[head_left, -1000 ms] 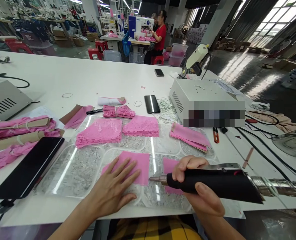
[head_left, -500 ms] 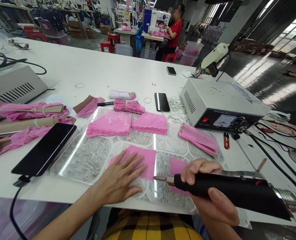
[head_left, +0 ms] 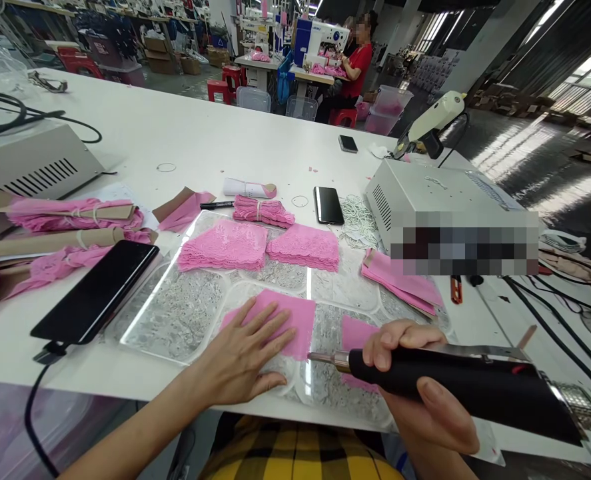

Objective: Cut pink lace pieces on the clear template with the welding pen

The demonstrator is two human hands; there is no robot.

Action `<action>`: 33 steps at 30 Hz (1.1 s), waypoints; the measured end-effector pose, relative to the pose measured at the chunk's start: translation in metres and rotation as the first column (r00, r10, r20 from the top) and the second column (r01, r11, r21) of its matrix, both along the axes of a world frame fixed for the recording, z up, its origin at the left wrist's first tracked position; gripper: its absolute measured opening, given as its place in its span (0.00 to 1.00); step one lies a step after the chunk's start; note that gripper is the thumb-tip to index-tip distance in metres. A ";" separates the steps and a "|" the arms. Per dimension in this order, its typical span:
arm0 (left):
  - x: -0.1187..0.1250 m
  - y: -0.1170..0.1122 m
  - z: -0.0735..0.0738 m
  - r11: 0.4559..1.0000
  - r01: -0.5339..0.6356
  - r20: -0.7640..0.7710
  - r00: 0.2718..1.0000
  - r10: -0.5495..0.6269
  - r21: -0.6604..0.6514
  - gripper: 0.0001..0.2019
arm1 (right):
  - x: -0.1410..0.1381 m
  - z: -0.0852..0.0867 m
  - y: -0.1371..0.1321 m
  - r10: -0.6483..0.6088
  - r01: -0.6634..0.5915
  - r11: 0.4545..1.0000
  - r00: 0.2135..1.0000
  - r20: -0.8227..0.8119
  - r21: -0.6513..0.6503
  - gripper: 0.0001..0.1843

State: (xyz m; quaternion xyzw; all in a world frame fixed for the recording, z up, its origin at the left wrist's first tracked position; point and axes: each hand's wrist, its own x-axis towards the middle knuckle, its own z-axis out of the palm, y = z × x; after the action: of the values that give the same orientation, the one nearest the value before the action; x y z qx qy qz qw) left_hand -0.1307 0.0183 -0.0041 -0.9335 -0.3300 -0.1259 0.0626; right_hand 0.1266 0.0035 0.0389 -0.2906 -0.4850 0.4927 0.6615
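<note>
My left hand [head_left: 242, 353] lies flat with fingers spread on a pink fabric square [head_left: 295, 319] that rests on a scratched clear plate [head_left: 175, 320]. My right hand [head_left: 415, 393] is wrapped round a black hand-held tool [head_left: 465, 387] whose metal tip [head_left: 320, 358] points left, just beside the square's right edge. A second pink piece [head_left: 352, 332] lies under the tool, partly hidden by my right hand.
Two stacks of pink lace [head_left: 225, 245] [head_left: 304, 247] and a pile of pink pieces [head_left: 400, 280] lie beyond. A white control box [head_left: 425, 193] stands at right, a black phone [head_left: 95, 290] at left, another phone [head_left: 328, 205] behind. A person [head_left: 355, 67] sits at a sewing machine far back.
The view has shifted a little, so everything sits slightly right and up in the picture. Both hands keep their places on the fabric and the tool.
</note>
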 end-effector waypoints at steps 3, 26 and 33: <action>0.000 0.000 0.000 1.000 -0.001 -0.004 1.000 0.001 -0.012 0.30 | -0.001 0.001 0.000 0.004 -0.004 1.000 1.000 -0.002 0.000 0.14; -0.031 -0.001 0.016 0.996 -0.077 0.268 0.960 0.083 -0.032 0.22 | -0.006 0.009 0.008 0.020 -0.022 0.998 0.999 0.035 0.052 0.12; -0.074 -0.006 0.008 0.976 -0.091 0.340 0.927 0.155 -0.196 0.26 | -0.042 0.018 0.022 0.047 -0.046 0.995 0.999 -0.012 0.087 0.11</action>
State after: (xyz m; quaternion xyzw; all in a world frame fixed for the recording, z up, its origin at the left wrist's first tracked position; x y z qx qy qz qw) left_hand -0.2042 0.0120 0.0038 -0.8748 -0.4039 -0.2576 -0.0730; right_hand 0.0844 0.0253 0.0569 -0.2467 -0.5078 0.4887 0.6652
